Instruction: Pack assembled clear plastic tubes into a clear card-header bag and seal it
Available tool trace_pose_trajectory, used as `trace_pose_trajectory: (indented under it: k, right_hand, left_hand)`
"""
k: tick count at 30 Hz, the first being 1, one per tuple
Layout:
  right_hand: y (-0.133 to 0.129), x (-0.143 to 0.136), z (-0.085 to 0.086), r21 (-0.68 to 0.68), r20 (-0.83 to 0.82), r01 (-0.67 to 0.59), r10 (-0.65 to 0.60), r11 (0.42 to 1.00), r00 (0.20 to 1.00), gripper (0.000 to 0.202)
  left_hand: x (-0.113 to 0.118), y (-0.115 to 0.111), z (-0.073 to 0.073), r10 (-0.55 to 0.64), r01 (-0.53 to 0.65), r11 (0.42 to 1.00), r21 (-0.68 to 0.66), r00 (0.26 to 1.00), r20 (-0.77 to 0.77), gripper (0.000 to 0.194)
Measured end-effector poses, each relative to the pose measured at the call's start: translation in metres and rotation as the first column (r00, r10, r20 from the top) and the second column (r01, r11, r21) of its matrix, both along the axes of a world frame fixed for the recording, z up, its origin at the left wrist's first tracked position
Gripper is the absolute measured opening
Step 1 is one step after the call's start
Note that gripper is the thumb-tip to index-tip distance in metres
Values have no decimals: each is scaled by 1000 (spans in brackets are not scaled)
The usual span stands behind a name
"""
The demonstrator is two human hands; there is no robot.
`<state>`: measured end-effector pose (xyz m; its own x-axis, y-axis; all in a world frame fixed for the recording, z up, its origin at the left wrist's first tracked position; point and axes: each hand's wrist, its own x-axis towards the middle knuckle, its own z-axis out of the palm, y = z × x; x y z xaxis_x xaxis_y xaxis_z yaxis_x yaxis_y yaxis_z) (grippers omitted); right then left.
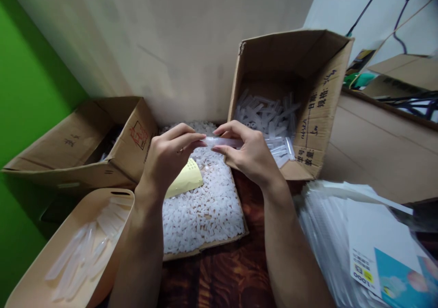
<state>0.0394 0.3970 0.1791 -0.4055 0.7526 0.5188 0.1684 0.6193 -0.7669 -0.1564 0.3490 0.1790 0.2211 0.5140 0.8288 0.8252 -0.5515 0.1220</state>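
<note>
The left hand (164, 155) and the right hand (253, 155) hold one translucent tube (224, 142) between them, near the middle of the view. The left grip is pinched on its end; the right grip is closed around the rest, thumb below. From this tube, small white pieces (205, 216) lie at six o'clock, a carton (325, 112) with loose tubes (270, 112) at two, a beige bin (65, 232) at eight.
</note>
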Motion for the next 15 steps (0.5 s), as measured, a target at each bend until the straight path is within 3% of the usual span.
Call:
trace_pose_trajectory:
  k: [2, 6, 11, 15]
  right_hand:
    - [-1, 4, 2, -51, -32, -33, 31, 998, 999, 21]
    - [0, 14, 4, -204, -122, -161, 138, 966, 983, 37]
    - [2, 15, 3, -189, -223, -168, 124, 967, 967, 40]
    - [1, 7, 2, -137, -264, -98, 59, 986, 963, 38]
  left_hand:
    - [2, -3, 1, 23, -20, 998, 59, 999, -44, 13]
    - [8, -8, 0, 13, 1, 986, 165, 996, -88, 15]
    - [25, -3, 0, -145, 136, 989, 56, 962, 233, 20]
    - [34, 2, 0, -45, 113, 988, -108, 866, 497, 27]
